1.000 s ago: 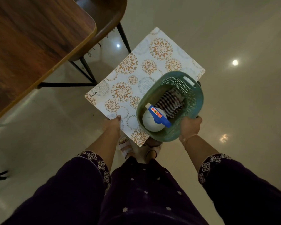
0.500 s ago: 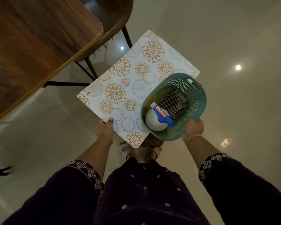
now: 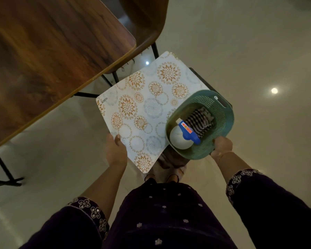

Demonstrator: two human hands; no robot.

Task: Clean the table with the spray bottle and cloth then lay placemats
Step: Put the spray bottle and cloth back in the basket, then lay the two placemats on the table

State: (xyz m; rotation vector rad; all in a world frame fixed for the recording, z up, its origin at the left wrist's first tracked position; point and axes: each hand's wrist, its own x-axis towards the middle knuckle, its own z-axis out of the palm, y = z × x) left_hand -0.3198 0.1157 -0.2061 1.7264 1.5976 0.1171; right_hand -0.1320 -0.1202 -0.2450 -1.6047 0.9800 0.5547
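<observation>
Carrying stage: left hand (image 3: 115, 150) pinches the floral placemat (image 3: 142, 108), right hand (image 3: 222, 146) grips the green basket (image 3: 230, 119); next, probably unload onto the counter (image 3: 43, 60).

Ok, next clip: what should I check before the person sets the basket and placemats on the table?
1. Left hand grips placemat edge: ok.
2. Right hand holds basket rim: ok.
3. Spray bottle and cloth inside basket: ok.
4. Load over the table: not ok, it hangs over the floor beside it.
5. Number of placemats held: cannot tell.
</observation>
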